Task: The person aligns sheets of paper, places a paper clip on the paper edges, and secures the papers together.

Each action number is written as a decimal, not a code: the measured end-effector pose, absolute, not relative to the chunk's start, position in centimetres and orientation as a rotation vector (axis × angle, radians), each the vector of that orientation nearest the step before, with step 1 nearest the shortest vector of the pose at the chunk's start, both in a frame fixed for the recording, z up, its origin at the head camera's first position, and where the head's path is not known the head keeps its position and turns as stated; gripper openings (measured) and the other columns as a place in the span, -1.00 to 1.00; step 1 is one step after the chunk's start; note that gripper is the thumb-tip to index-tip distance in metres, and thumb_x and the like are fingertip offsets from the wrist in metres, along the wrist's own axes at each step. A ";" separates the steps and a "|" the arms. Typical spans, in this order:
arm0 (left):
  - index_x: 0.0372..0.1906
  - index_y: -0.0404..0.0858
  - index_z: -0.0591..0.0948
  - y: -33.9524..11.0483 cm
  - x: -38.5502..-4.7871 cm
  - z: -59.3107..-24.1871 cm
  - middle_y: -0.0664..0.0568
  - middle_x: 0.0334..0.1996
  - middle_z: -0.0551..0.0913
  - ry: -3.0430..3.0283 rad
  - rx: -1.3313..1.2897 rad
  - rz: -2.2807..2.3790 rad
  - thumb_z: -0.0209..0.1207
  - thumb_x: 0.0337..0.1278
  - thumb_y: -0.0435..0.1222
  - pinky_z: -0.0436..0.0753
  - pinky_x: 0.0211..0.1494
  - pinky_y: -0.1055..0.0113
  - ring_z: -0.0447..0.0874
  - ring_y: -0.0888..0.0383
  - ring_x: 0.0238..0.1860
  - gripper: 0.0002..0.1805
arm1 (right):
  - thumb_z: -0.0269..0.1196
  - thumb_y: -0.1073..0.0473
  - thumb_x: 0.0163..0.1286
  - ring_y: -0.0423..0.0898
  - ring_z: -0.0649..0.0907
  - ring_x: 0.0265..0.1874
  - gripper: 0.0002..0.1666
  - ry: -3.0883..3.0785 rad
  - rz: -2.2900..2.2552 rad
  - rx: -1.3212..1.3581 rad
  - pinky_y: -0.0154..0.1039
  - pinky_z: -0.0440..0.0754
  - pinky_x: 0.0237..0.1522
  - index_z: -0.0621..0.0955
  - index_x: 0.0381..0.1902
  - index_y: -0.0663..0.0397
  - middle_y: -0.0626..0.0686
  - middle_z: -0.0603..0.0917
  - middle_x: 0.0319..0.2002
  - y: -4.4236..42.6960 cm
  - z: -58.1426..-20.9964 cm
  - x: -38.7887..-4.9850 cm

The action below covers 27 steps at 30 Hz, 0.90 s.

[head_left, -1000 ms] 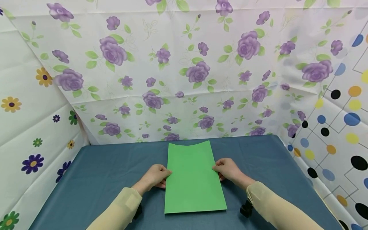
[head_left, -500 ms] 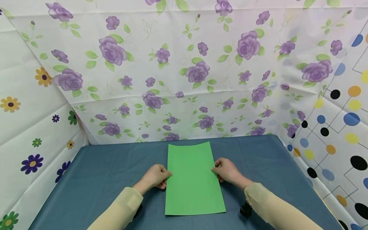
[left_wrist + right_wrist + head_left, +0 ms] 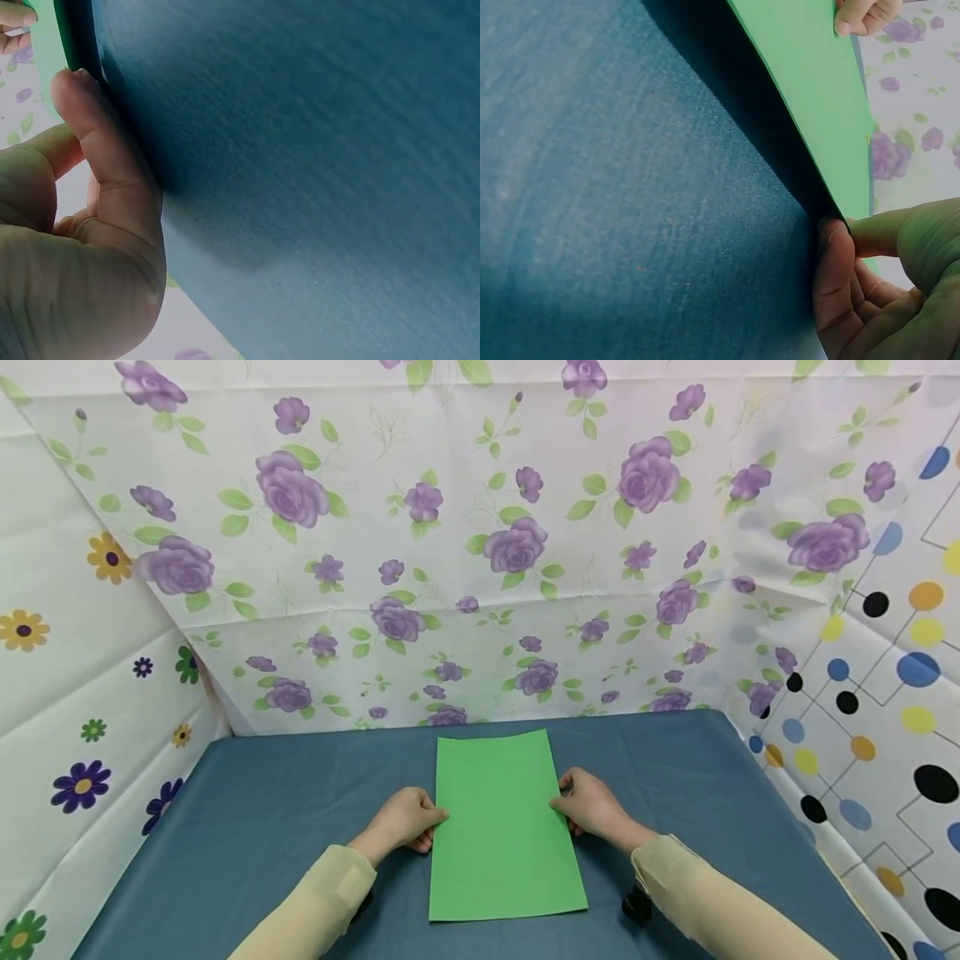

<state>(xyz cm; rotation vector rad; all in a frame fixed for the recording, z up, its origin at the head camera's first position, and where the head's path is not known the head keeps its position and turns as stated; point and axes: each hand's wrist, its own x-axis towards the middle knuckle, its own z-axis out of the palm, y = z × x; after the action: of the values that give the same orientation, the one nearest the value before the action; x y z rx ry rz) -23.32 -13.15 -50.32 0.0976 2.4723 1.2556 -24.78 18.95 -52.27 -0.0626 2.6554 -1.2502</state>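
Observation:
A green sheet of paper (image 3: 502,835) lies lengthwise before me, its far edge slightly bowed. My left hand (image 3: 405,820) pinches its left edge between thumb and fingers. On the opposite side my right hand (image 3: 595,806) pinches the right edge, a little above mid-length. In the right wrist view the sheet (image 3: 810,90) stands off the cloth along that edge, with a dark shadow beneath, and the right hand (image 3: 877,292) has its thumb on top and curled fingers below. The left wrist view shows the left hand (image 3: 97,225) with a fingertip at the sheet's edge.
A blue cloth (image 3: 285,827) covers the table. Behind it hangs a white curtain (image 3: 450,527) with purple roses. Side curtains carry flowers (image 3: 82,785) on the left and coloured dots (image 3: 918,670) on the right. A black device (image 3: 637,906) sits under the right wrist.
The sheet's near edge has come slightly toward me and lower. Both hands keep their pinch on the edges, with almost no other movement.

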 end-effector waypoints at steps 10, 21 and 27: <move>-0.59 -0.38 0.58 -13.0 -23.5 -50.3 -0.11 -0.70 0.60 2.501 0.101 1.207 0.30 0.38 -0.31 0.72 -0.56 0.20 0.61 0.11 -0.73 -0.62 | 0.36 0.24 0.43 0.03 0.59 -0.67 -0.59 2.653 -1.195 -0.041 -0.11 0.63 -0.62 0.46 0.10 0.25 0.15 0.58 -0.55 18.8 -51.8 -24.8; -0.33 -0.34 0.46 -13.0 -23.5 -50.2 -0.15 -0.63 0.61 2.506 0.053 1.215 0.35 0.32 -0.35 0.70 -0.59 0.22 0.57 0.12 -0.71 -0.73 | 0.41 0.22 0.39 0.03 0.59 -0.68 -0.61 2.663 -1.202 -0.027 -0.11 0.60 -0.64 0.43 -0.01 0.19 0.17 0.57 -0.56 18.9 -51.8 -24.8; -0.20 -0.33 0.40 -13.0 -23.4 -50.4 -0.18 -0.58 0.60 2.519 0.039 1.222 0.35 0.32 -0.34 0.67 -0.59 0.24 0.56 0.09 -0.67 -0.70 | 0.42 0.19 0.39 0.03 0.57 -0.69 -0.61 2.700 -1.176 -0.045 -0.10 0.55 -0.66 0.43 -0.04 0.14 0.15 0.55 -0.56 19.0 -52.2 -24.7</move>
<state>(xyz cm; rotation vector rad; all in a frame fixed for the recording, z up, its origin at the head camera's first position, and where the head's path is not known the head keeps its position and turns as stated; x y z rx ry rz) -23.40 -12.99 -50.41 0.0390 2.5187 1.2223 -24.69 19.02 -52.21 -0.0449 2.7002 -1.1762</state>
